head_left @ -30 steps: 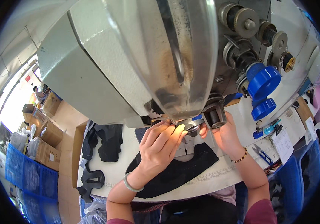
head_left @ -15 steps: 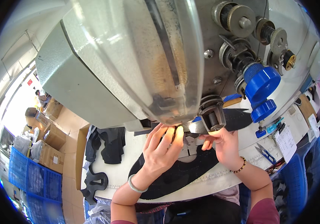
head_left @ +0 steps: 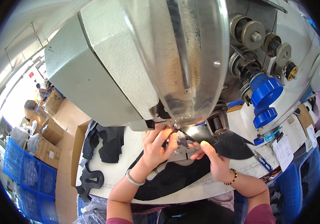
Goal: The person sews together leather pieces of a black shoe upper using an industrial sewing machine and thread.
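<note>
A grey sewing machine (head_left: 104,74) with a clear guard (head_left: 205,74) stands over the work. At its needle area my left hand (head_left: 158,147) is closed, fingertips drawn together; what they grip is hidden. My right hand (head_left: 214,162), just to the right, pinches the near end of a thin black strip (head_left: 189,137) that slants up toward the needle. Below the hands lies a curved black fabric piece (head_left: 175,181) on the white table. Another pointed black piece (head_left: 231,145) extends rightward from under the metal roller guide (head_left: 218,123).
Stacked black cut pieces (head_left: 109,143) and a looped black piece (head_left: 91,179) lie at left. At right are blue-handled thread snips (head_left: 263,162), a paper sheet (head_left: 282,149) and blue tension knobs (head_left: 266,91). Blue crates (head_left: 29,160) and cartons (head_left: 48,151) stand on the floor at left.
My right hand has shifted slightly down and left from the roller guide, with the strip now showing. The pointed black piece has swung toward me. The view has shifted, moving the machine rightward.
</note>
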The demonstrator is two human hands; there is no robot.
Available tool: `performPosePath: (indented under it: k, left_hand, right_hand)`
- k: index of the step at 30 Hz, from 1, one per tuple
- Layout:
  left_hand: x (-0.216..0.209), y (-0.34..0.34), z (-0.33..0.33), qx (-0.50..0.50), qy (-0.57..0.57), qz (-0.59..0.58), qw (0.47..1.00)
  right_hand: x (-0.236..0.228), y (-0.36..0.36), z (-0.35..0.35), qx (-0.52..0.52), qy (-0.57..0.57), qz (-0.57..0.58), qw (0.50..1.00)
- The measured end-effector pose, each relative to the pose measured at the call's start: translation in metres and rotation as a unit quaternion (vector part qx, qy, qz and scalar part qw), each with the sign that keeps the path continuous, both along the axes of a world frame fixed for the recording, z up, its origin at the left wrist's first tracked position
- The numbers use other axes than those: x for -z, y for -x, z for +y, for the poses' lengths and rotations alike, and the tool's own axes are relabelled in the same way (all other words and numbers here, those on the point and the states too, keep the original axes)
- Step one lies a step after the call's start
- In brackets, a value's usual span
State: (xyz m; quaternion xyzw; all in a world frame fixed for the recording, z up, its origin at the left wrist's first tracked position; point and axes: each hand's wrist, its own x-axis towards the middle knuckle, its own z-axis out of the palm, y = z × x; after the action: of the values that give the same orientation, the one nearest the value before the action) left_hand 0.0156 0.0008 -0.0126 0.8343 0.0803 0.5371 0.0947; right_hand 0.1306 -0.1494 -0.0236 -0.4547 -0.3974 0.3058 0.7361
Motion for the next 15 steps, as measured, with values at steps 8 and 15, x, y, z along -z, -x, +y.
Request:
performPosePath:
  k: [8, 15]
  left_hand:
    - [-0.006, 0.001, 0.000, 0.011, 0.011, 0.023, 1.000]
    - [-0.008, 0.001, 0.001, 0.013, -0.027, 0.002, 1.000]
  right_hand:
    - [0.007, -0.013, 0.010, -0.039, -0.027, 0.013, 0.999]
    - [0.013, -0.007, 0.013, -0.063, -0.115, 0.035, 0.991]
